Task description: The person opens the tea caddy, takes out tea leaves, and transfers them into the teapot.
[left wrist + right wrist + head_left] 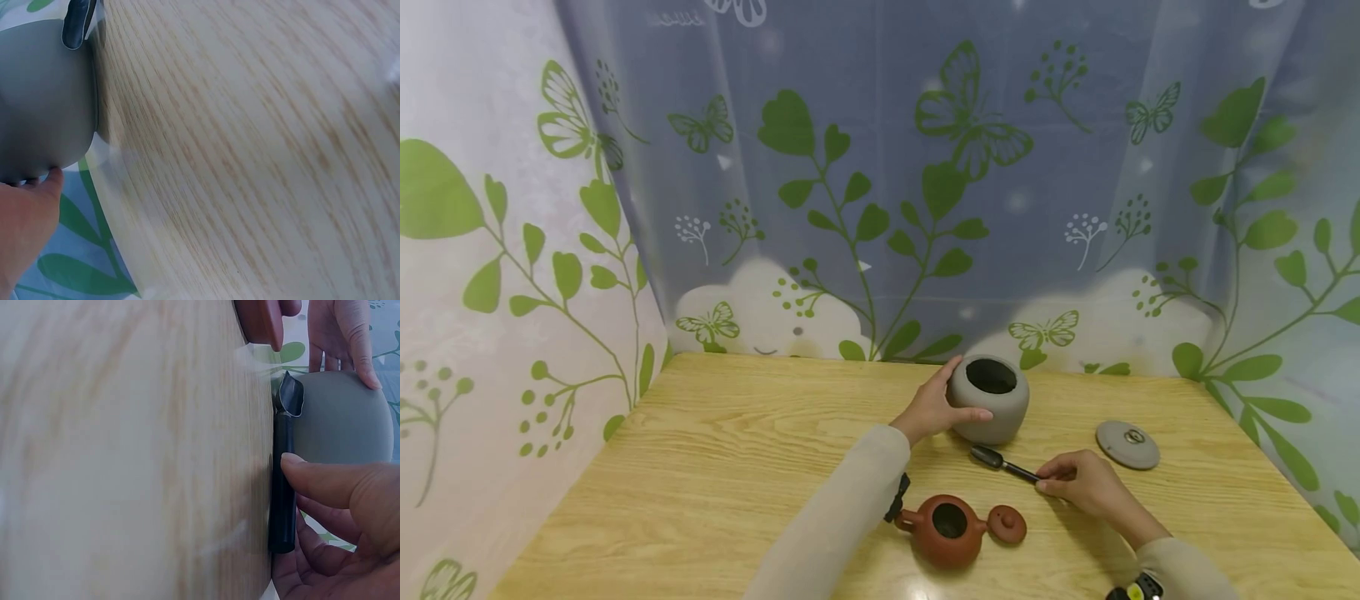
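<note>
A round grey tea jar (987,421) with its dark mouth uncovered stands toward the back of the table. My left hand (934,406) grips its side, thumb across the front and fingers around the back. In front of the jar is a small black tea scoop (987,456). Its dark handle (282,487) is pinched between the thumb and fingers of my right hand (1088,483), at or just above the tabletop. The jar's grey lid (1127,444), with a metal ring on top, lies behind the right hand. What the jar contains is too dark to tell.
A lidless reddish-brown clay teapot (943,546) stands near the front, below my left forearm. Its small lid (1007,525) lies beside the spout. The wooden table (722,467) meets a printed curtain (850,167) at the back and sides.
</note>
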